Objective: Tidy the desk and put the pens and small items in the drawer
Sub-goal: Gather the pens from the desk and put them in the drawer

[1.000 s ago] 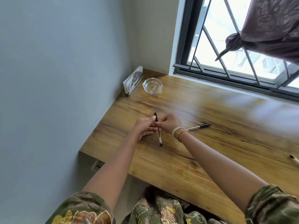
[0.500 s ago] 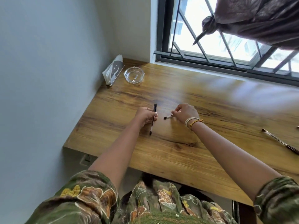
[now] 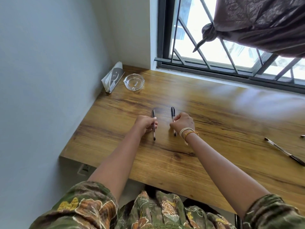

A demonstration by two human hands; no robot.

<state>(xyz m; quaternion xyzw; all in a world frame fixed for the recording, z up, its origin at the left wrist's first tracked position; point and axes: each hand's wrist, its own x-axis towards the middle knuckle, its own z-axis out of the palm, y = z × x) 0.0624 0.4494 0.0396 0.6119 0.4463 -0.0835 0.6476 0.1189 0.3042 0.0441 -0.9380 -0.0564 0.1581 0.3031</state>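
Observation:
Two black-capped pens lie side by side on the wooden desk (image 3: pixel 214 116), both pointing away from me. My left hand (image 3: pixel 145 124) is closed around the left pen (image 3: pixel 153 116), thumb on its barrel. My right hand (image 3: pixel 182 123), with bracelets at the wrist, pinches the right pen (image 3: pixel 172 113) near its middle. Both pens touch or sit just above the desk surface. A third pen (image 3: pixel 283 152) lies alone at the desk's right side. No drawer is in view.
A clear glass ashtray (image 3: pixel 134 82) and a white tissue packet (image 3: pixel 113 79) stand in the far left corner against the wall. A small metal end (image 3: pixel 302 136) shows at the right edge. The barred window (image 3: pixel 214 47) and a knotted curtain (image 3: pixel 264 22) are behind the desk.
My right hand has turned its pen from lying sideways to parallel with the left pen. The left hand keeps hold of its pen. The camera has shifted, showing more of the desk's right side.

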